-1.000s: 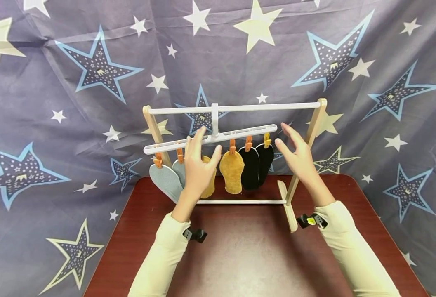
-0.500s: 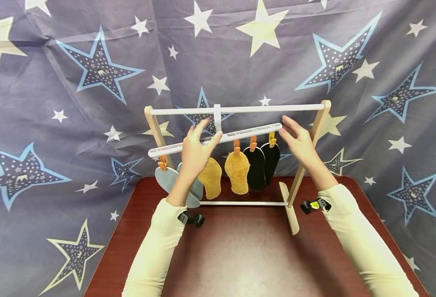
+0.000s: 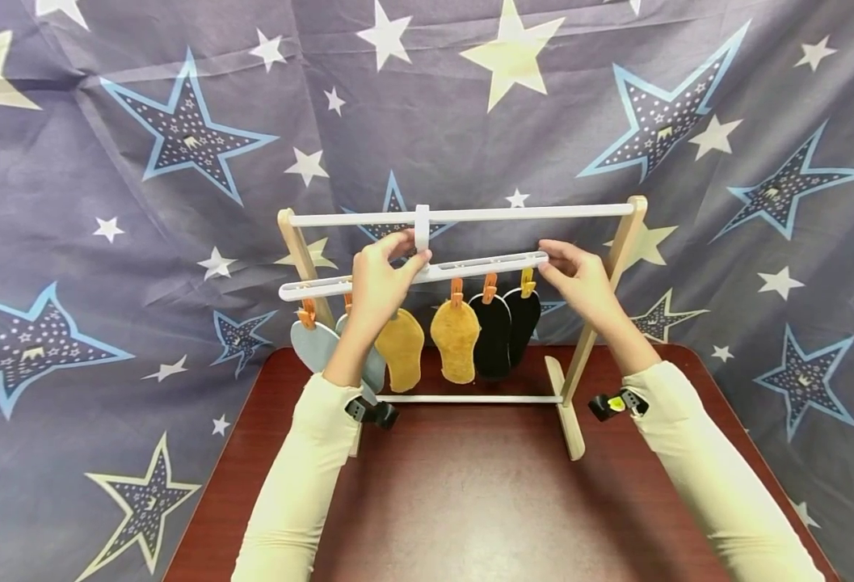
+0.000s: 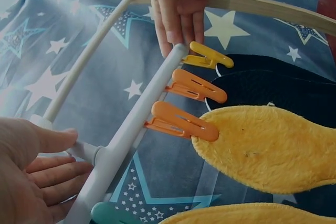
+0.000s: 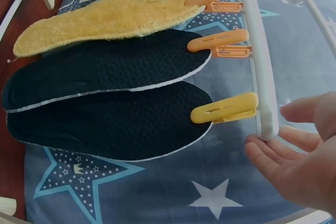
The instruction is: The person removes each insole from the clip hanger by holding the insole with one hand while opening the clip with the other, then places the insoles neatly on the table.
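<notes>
Both hands have closed in since half a second ago, and the white clip hanger [image 3: 485,266] between them now lies closer to level, its left end raised and its right end lowered. At its middle, the left hand [image 3: 380,279] has thumb and fingers drawn near each other on either side of the hook stem [image 3: 422,234], apparently pinching it; the right hand [image 3: 588,283] holds the bar's right end lightly between thumb and slightly bent fingers. Hanging up looks nearly finished: the hook sits over the top rail [image 3: 528,212] of the wooden rack [image 3: 628,242], and six insoles dangle in pairs, two light-blue insoles [image 3: 310,346], two yellow insoles [image 3: 456,343] and two black insoles [image 3: 492,335]. Each clip that shows has an insole in it, among them orange clips [image 3: 457,291], a yellow clip [image 3: 527,283] and a teal clip [image 4: 116,212]. What seems left is the bar's remaining tilt, its right end being the higher, and letting go. One blue insole is partly hidden behind the left wrist.
</notes>
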`<state>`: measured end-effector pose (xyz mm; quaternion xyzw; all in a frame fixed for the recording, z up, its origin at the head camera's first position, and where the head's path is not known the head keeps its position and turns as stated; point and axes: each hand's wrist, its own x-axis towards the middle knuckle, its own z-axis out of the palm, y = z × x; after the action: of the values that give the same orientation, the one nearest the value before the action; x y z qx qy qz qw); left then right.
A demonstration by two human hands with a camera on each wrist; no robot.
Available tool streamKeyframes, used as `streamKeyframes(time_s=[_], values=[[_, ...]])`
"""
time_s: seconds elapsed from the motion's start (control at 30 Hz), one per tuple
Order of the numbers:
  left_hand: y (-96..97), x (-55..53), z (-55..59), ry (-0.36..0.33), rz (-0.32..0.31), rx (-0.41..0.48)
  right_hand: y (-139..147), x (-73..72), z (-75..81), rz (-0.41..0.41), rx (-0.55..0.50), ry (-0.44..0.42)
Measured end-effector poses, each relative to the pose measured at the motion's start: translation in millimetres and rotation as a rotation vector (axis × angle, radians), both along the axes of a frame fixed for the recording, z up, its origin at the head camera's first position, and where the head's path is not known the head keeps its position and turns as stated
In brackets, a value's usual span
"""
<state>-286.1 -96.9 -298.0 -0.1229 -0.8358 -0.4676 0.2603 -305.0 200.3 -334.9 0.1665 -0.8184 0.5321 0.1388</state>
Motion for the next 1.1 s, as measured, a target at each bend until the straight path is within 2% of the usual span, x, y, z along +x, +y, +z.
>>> streamKeyframes(time_s=[0.33,0.77,1.1], values=[[8.1,-3.3,-2.7,0.015,-0.006,0.041,6.0,9.9,-3.0,-0.086,0.135,0.067],[21.2,-1.1,-4.7,-0.003,-0.051,0.071,17.0,30.8,1.4,-0.154,0.158,0.127],[26.4,0.2,-5.7,-0.008,-0.086,0.094,23.5,34.5,-1.0,-0.156,0.140,0.137]])
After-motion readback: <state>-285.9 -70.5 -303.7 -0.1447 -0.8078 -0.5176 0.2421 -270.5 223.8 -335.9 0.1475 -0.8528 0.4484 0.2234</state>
